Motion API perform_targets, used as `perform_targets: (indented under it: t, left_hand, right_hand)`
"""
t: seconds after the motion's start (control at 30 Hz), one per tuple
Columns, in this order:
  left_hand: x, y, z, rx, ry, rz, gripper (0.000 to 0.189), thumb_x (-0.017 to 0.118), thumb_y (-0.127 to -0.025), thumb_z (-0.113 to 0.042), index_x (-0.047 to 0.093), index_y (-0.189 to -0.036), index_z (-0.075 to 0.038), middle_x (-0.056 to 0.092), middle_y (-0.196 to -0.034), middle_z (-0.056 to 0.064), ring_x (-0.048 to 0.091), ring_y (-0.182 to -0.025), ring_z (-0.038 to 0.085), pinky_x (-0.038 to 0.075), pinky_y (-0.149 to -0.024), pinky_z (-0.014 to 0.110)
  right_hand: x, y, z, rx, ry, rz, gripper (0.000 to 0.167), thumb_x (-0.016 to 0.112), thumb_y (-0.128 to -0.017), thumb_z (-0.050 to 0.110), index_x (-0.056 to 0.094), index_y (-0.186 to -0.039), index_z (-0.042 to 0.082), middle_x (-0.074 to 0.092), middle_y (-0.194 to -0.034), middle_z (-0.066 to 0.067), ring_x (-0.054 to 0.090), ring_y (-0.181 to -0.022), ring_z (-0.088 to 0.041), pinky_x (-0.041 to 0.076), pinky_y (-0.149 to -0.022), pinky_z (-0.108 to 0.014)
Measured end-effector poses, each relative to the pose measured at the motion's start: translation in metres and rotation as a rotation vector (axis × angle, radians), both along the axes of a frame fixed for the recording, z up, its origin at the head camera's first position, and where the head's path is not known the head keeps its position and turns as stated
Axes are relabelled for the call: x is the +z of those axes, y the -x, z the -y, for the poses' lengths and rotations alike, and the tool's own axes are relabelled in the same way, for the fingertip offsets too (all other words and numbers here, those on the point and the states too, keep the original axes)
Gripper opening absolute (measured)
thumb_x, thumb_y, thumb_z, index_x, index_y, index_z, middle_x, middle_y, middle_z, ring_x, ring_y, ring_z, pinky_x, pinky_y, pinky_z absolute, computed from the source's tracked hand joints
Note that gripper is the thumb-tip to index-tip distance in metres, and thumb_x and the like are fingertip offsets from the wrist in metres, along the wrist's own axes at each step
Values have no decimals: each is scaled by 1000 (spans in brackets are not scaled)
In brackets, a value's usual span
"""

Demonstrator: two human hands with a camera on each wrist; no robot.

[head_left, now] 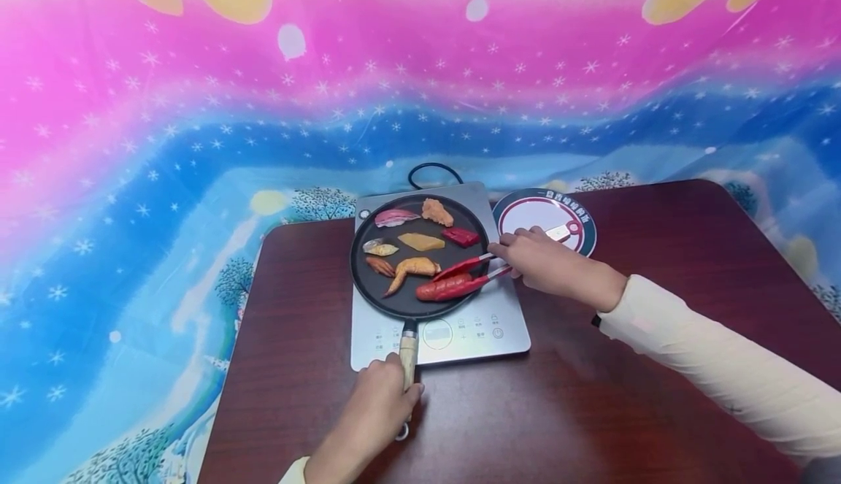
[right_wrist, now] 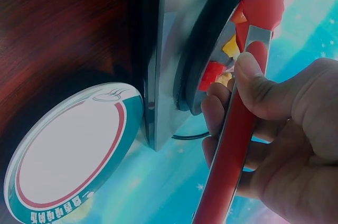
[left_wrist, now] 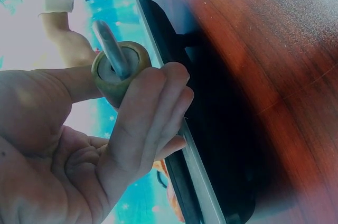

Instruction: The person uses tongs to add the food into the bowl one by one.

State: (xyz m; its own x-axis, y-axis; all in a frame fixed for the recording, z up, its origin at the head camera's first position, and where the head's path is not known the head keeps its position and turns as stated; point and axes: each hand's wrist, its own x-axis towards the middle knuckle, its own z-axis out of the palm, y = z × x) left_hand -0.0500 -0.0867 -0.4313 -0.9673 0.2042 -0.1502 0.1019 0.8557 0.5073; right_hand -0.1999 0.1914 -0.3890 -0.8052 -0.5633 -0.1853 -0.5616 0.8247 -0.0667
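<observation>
My left hand (head_left: 377,404) grips the pale wooden handle (head_left: 408,356) of a black frying pan (head_left: 394,307). Its metal hanging ring (left_wrist: 113,49) sticks out past the palm in the left wrist view. Red tongs (right_wrist: 232,145) are held in my right hand (head_left: 548,261), thumb on one arm and fingers on the other. Their red tips lie either side of a scored red sausage (head_left: 442,288) at the pan's lower right; how firmly they press it cannot be seen. Left of them lies a browned chicken wing (head_left: 415,266).
The pan stands on a silver induction cooker (head_left: 509,334) with a black cord (head_left: 434,165) behind. Other food pieces in it include a yellow slice (head_left: 420,242) and a red piece (head_left: 461,236). Beside the cooker, on the dark wooden table (head_left: 611,367), lies a green-rimmed plate (head_left: 588,247).
</observation>
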Motion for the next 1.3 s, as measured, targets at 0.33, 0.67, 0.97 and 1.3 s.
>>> perform_targets:
  t: [0.33,0.67,0.97,1.3]
  left_hand:
    - [1,-1,-1,1,15,-14,29,83,-83,-19,60,-81,-2,55,-63,5,58,-56,16,48,-50,29]
    - [1,-1,-1,3,21,-12,29,83,-83,-19,59,-81,-2,54,-63,5,58,-55,16,47,-49,29]
    - [1,-1,-1,3,13,-1,29,83,-84,-19,60,-82,-2,54,-63,5,57,-55,15,47,-49,27]
    - [1,-1,0,-11,2,-19,28,83,-83,-18,60,-81,-2,55,-62,4,57,-53,13,46,-48,26]
  right_hand:
    - [0,-1,-4,18,10,-30,54,81,-83,2,64,-134,2,69,-127,-18,65,-110,-35,50,-99,-56]
    - [9,-2,-12,41,75,-39,52,81,-84,4,64,-134,1,70,-117,-14,66,-104,-33,52,-91,-51]
    - [24,2,-34,19,173,-34,54,79,-84,1,62,-136,0,68,-117,-16,66,-104,-31,57,-86,-46]
    - [17,16,-81,-304,170,47,69,72,-93,8,37,-148,-15,54,-134,-40,59,-118,-53,52,-95,-63]
